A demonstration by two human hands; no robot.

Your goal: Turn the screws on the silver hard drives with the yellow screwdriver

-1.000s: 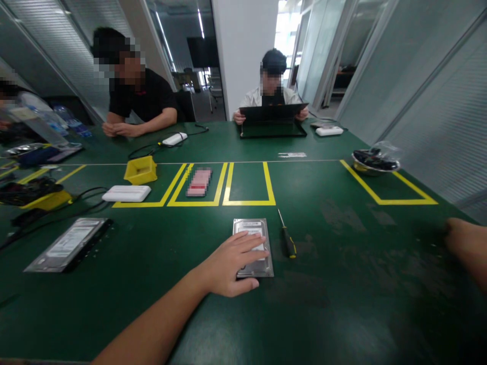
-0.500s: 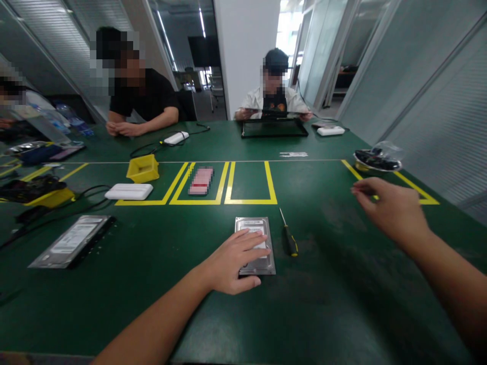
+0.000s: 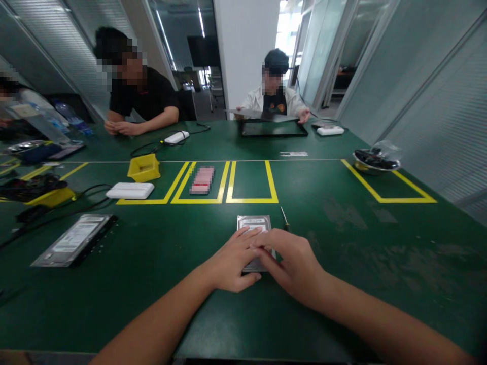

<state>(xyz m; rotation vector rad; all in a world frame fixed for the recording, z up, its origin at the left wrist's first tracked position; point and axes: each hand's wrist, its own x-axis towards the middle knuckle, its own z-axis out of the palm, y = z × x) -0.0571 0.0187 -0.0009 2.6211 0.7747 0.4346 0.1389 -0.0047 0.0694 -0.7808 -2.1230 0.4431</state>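
Observation:
A silver hard drive (image 3: pixel 254 221) lies flat on the green table (image 3: pixel 213 324). My left hand (image 3: pixel 236 261) rests on it with the fingers spread. Above the drive, my right hand (image 3: pixel 292 256) has its thumb and index finger pinched together, the tips at my left hand's fingers; whatever they hold, if anything, is too small to make out. A screwdriver (image 3: pixel 284 218) lies just right of the drive, its handle mostly hidden behind my right hand.
A second drive (image 3: pixel 76 238) lies at the left. Beyond are a white power bank (image 3: pixel 130 190), a yellow bin (image 3: pixel 143 167), a phone (image 3: pixel 202 180) inside yellow tape and a metal bowl (image 3: pixel 375 161). Across the table, a person holds a panel (image 3: pixel 266 115) over a black frame.
My right hand has come left from the right side of the table to the drive. My left hand has stayed on it. The person opposite has tilted and shifted the panel.

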